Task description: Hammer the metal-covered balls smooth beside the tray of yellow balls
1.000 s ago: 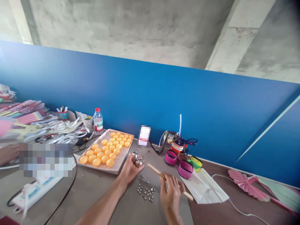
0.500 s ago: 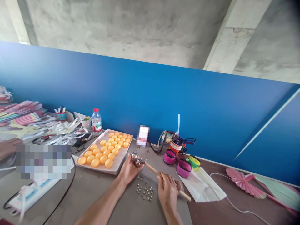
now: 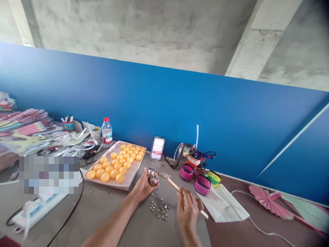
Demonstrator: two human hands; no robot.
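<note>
My left hand (image 3: 143,188) is closed around two shiny, mirror-like silver balls (image 3: 153,180), one above the other at the fingertips. In my right hand (image 3: 187,207) is a wooden-handled tool (image 3: 175,186), its flat, pale metallic end pointing left towards the balls with a small gap between. Whether that end is a brush or a blade I cannot make out. Several small silver beads (image 3: 159,208) lie loose on the grey table (image 3: 144,226) between my hands.
To the left, a shallow tray (image 3: 128,183) holds orange balls (image 3: 120,178). Behind stand a bottle (image 3: 107,132) and a phone-like object (image 3: 157,148). Magenta rings (image 3: 202,185) and white sheets (image 3: 221,206) lie right. A power strip (image 3: 38,209) and another person's hand (image 3: 9,160) are far left.
My right hand has drawn the tool back to the right, so its tip has come away from the silver balls. My left hand has turned slightly, showing the balls more openly.
</note>
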